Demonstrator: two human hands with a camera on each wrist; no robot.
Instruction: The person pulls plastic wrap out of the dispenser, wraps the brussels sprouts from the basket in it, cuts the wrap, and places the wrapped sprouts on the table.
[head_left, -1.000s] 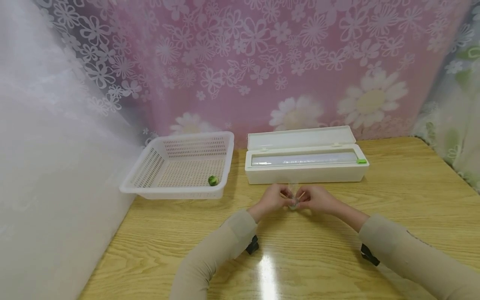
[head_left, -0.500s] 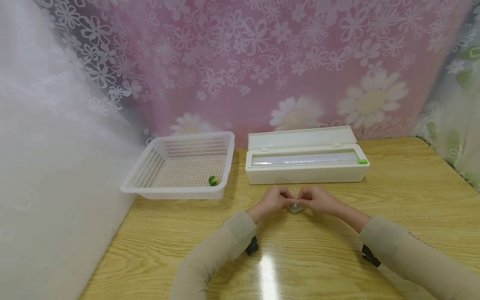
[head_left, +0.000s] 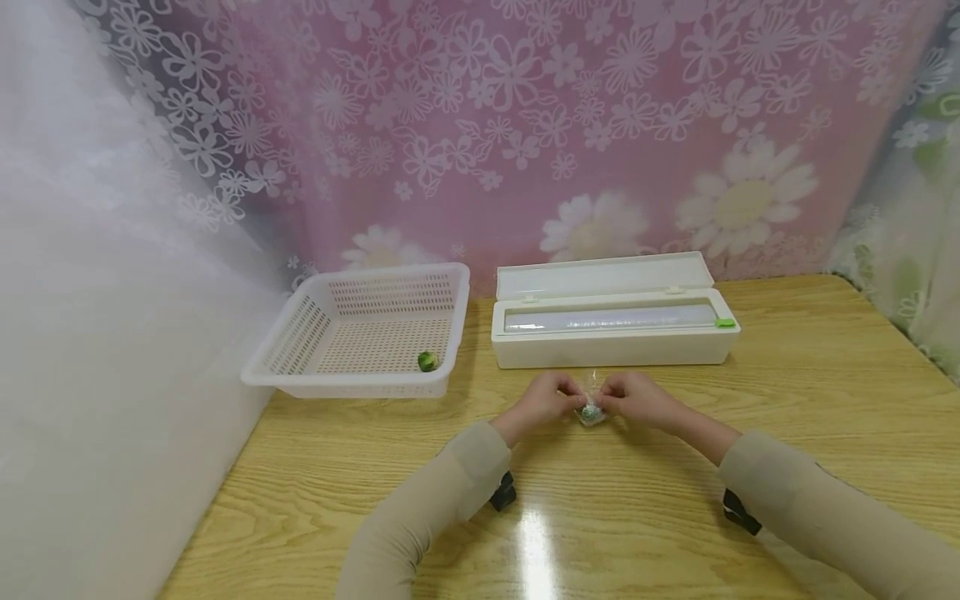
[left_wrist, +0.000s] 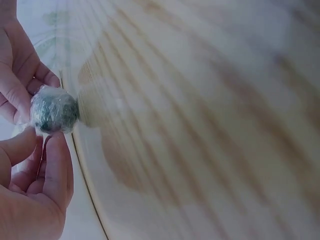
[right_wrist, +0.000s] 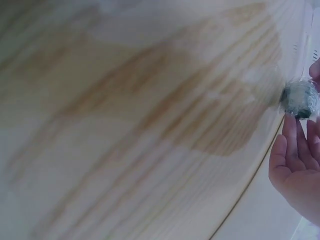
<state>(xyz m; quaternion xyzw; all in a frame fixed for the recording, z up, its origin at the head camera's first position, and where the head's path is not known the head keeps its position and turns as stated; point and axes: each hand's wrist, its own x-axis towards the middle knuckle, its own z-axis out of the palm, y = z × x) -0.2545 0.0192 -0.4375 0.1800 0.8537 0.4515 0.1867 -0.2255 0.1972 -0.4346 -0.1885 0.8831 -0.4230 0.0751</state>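
Note:
Low over the table, both hands pinch a small round green Brussels sprout wrapped in clear cling film (head_left: 590, 412). My left hand (head_left: 546, 400) grips it from the left, thumb and fingertips at the film's edge. From the right, my right hand (head_left: 636, 402) pinches the film close beside it. A gathered tuft of film stands up between the fingers in the head view. The left wrist view has the wrapped sprout (left_wrist: 54, 111) between the two hands, its film crinkled and shiny. Part of the wrapped sprout (right_wrist: 299, 97) also shows above the right fingers in the right wrist view.
Behind the hands stands a long white cling film dispenser (head_left: 611, 352), lid raised, roll visible, green slider at its right end. A white perforated basket (head_left: 345, 379) stands left, with one Brussels sprout (head_left: 427, 361) in its front right corner. A floral curtain (head_left: 480, 125) hangs behind the wooden table (head_left: 637, 517).
The fingers have parted slightly around the film, and more of the wrapped sprout now shows between them. The basket and dispenser stay in place.

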